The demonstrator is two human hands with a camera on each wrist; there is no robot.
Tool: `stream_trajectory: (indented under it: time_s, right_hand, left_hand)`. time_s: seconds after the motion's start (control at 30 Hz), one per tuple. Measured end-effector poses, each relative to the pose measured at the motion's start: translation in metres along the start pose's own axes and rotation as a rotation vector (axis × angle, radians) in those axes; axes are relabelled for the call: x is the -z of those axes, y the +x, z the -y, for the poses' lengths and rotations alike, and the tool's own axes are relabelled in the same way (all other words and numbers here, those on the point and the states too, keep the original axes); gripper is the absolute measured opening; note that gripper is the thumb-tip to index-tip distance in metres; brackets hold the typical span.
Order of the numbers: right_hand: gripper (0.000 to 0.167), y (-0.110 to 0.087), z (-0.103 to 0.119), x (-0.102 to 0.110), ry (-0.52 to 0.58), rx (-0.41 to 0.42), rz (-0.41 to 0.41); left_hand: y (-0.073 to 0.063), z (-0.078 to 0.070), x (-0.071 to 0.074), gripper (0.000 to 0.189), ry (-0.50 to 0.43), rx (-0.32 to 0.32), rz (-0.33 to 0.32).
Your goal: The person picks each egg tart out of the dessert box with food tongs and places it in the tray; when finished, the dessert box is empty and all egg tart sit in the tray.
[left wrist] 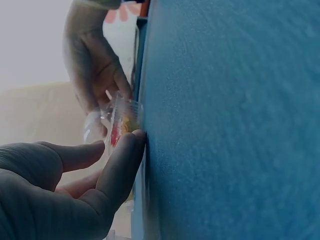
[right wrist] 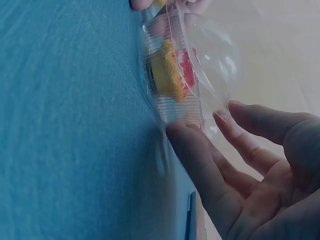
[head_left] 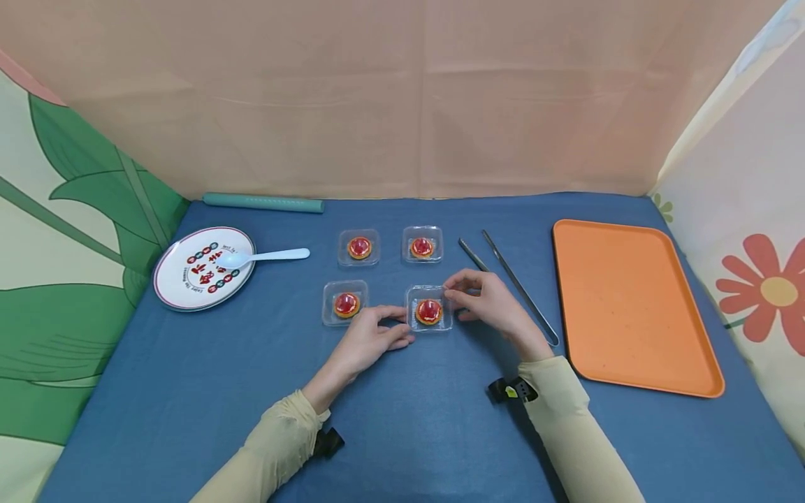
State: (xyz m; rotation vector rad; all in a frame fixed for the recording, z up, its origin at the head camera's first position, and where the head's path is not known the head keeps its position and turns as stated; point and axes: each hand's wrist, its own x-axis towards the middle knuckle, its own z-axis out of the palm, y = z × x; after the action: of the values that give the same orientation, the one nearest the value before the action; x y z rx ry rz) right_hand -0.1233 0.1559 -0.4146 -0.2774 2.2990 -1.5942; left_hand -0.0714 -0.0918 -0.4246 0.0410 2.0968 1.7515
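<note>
Four clear plastic boxes would be too exact a count, so several stand mid-table, each with a small red-topped tart. At the front right box (head_left: pixel 430 328), my right hand (head_left: pixel 481 300) pinches the right edge of a clear domed lid (right wrist: pixel 217 55) between thumb and finger. A lower finger touches the box's side. My left hand (head_left: pixel 371 339) rests its fingertips against the left side of the same box, thumb and finger apart. Inside sits a tart (right wrist: pixel 170 70) with a yellow crust. In the left wrist view the lid is blurred.
A white plate (head_left: pixel 182 279) bearing a pale spoon (head_left: pixel 283 255) lies left, below a teal rod (head_left: pixel 264 203). Metal tongs (head_left: pixel 522 290) lie beside my right forearm. An orange tray (head_left: pixel 635 307) is at right. Other boxed tarts stand behind (head_left: pixel 359 247) and left (head_left: pixel 346 305).
</note>
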Motion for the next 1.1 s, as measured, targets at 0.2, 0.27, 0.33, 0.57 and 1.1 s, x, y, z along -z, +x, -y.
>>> stream_trajectory:
  time_s: [0.2,0.27,0.33,0.57,1.1]
  right_hand:
    - [0.018,-0.004,0.003,-0.001,-0.089,0.054,-0.021]
    - [0.017,-0.005,0.003,0.000,-0.092,0.056,-0.021]
    - [0.017,-0.006,0.004,0.000,-0.077,0.052,-0.012]
    - [0.019,-0.014,0.010,0.000,0.013,0.066,0.029]
    - [0.012,-0.050,0.032,0.015,-0.033,0.177,-0.003]
  left_hand:
    - [-0.001,0.001,-0.001,0.034,0.041,-0.021,-0.020]
    - [-0.001,0.001,0.000,0.033,0.049,-0.022,-0.024]
    - [-0.001,0.001,0.000,0.034,0.049,-0.025,-0.031]
    - [-0.006,-0.003,0.001,0.032,0.079,-0.069,-0.073]
    - [-0.016,-0.023,-0.004,0.017,0.227,-0.298,-0.106]
